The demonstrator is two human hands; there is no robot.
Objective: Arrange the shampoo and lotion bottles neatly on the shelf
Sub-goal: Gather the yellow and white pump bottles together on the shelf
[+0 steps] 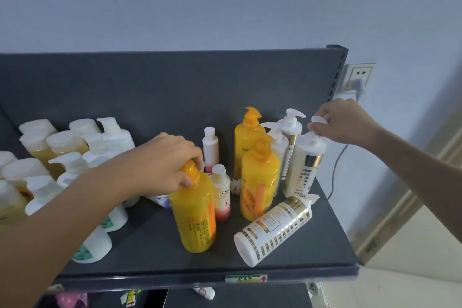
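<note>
On the dark grey shelf (pixel 155 240), my left hand (pixel 162 162) grips the pump top of a yellow bottle (pixel 195 212) that stands near the middle front. My right hand (pixel 342 122) pinches the pump head of an upright white-and-gold bottle (pixel 306 165) at the right. Two more yellow pump bottles (pixel 258 180) stand between them, with two further white-and-gold bottles (pixel 290 137) behind. Another white-and-gold bottle (pixel 275 230) lies on its side at the front right. Two small white-and-pink bottles (pixel 221 195) stand in the middle.
Several white and amber bottles (pixel 72 152) crowd the shelf's left half, partly behind my left forearm. The shelf's back panel (pixel 175 87) rises behind. A wall socket (pixel 358 77) with a cable is right of the shelf. A lower shelf holds small items.
</note>
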